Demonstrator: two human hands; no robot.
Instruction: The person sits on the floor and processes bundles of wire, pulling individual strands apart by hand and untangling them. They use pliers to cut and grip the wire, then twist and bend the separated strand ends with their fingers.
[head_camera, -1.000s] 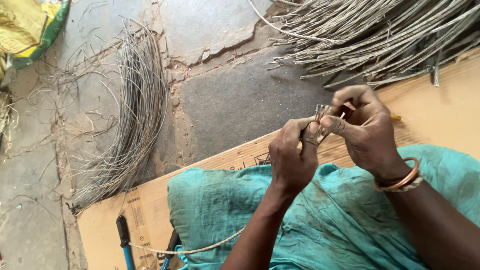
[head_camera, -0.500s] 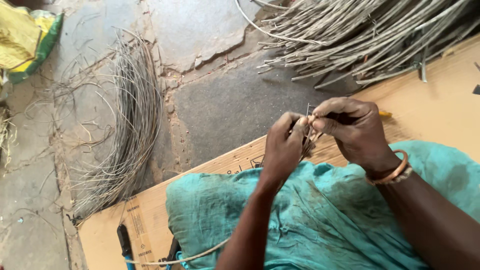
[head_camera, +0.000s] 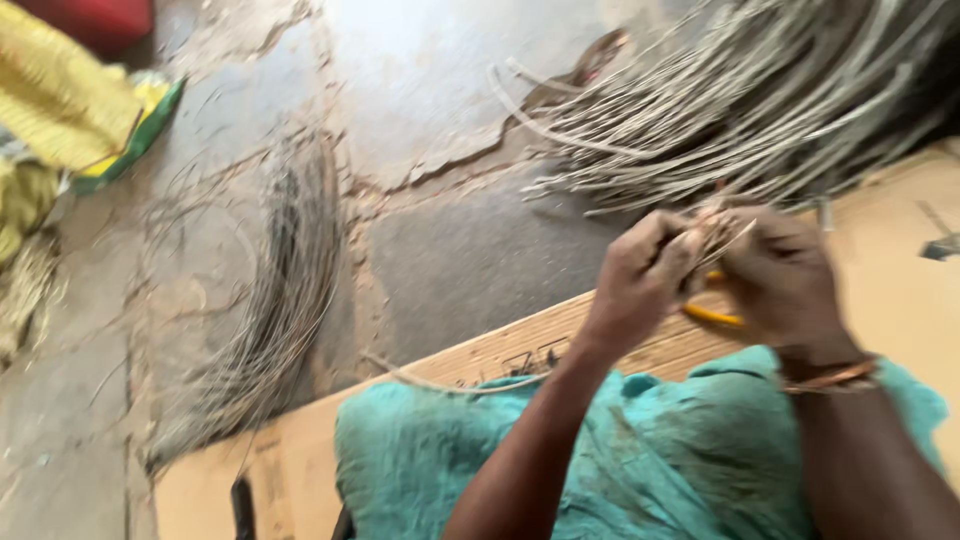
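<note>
Hands (head_camera: 715, 270) higher now — yellow tool (head_camera: 715, 316) visible

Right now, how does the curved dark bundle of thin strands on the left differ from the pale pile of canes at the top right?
The dark thin-strand bundle is grey-brown, wispy and bent in an arc; the pale cane pile is whitish, thicker-stemmed and fans out straighter. The bundle lies apart from the hands; the pile lies just beyond them. Both rest on the cracked stone floor.
</note>
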